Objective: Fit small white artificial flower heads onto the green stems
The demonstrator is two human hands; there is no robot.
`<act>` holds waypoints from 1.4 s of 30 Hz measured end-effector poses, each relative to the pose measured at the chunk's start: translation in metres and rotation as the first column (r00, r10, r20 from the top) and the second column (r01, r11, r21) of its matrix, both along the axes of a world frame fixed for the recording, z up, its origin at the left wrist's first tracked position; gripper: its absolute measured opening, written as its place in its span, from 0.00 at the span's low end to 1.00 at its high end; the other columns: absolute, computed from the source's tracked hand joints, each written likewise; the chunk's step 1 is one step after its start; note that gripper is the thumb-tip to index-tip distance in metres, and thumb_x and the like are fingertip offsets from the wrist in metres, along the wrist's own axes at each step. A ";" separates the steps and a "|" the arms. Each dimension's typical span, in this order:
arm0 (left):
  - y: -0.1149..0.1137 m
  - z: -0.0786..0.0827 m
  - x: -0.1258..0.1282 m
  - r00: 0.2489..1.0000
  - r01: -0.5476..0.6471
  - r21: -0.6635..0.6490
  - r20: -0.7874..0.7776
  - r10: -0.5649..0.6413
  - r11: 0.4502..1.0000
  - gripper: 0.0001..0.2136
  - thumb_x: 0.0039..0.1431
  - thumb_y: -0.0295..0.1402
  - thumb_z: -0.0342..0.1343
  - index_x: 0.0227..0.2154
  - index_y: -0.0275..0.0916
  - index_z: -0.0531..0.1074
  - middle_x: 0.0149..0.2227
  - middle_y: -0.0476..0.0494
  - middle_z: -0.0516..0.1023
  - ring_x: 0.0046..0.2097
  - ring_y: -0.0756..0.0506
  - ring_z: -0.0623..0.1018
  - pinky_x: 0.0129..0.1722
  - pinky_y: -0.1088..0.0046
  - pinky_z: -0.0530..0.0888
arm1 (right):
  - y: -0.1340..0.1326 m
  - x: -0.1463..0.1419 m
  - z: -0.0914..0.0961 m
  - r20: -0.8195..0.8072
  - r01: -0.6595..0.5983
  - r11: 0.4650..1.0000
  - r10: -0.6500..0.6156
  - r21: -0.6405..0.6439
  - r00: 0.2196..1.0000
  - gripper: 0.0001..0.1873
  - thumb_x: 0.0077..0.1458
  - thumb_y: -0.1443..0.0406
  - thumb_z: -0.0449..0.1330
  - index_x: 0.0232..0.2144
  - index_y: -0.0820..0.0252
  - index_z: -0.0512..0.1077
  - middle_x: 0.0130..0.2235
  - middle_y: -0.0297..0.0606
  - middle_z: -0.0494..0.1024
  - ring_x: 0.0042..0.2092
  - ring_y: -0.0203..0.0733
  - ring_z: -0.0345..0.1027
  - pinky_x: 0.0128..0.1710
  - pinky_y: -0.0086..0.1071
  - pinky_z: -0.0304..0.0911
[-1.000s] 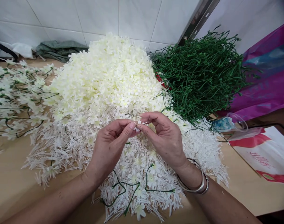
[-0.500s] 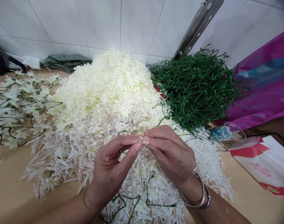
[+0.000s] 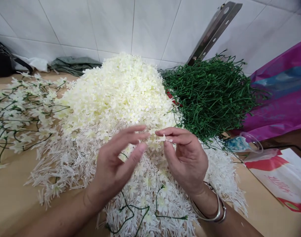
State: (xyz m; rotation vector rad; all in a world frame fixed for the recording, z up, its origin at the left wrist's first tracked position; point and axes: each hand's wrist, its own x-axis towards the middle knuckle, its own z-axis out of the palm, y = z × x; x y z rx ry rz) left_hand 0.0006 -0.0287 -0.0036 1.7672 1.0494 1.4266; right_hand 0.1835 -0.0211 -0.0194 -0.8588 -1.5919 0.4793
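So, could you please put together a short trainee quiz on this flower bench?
1. True or false: the green stem pile lies to the right of the cream blossom heap.
2. Which hand pinches a small white flower piece? A) left hand B) right hand C) neither
3. Fill in: the bangles sit on the ____ wrist.

Key: 1 true. 2 B: the right hand pinches it, while the left hand is open, fingers apart, beside it. 3 right.
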 end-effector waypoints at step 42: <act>0.024 -0.009 -0.013 0.948 0.287 -0.496 0.269 -0.169 0.819 0.10 0.59 0.39 0.69 0.37 0.39 0.80 0.30 0.48 0.82 0.32 0.49 0.82 0.35 0.75 0.79 | 0.008 0.000 0.001 -0.197 -0.186 0.866 0.103 -0.464 0.975 0.07 0.64 0.59 0.63 0.37 0.55 0.75 0.34 0.34 0.76 0.35 0.38 0.71 0.34 0.29 0.69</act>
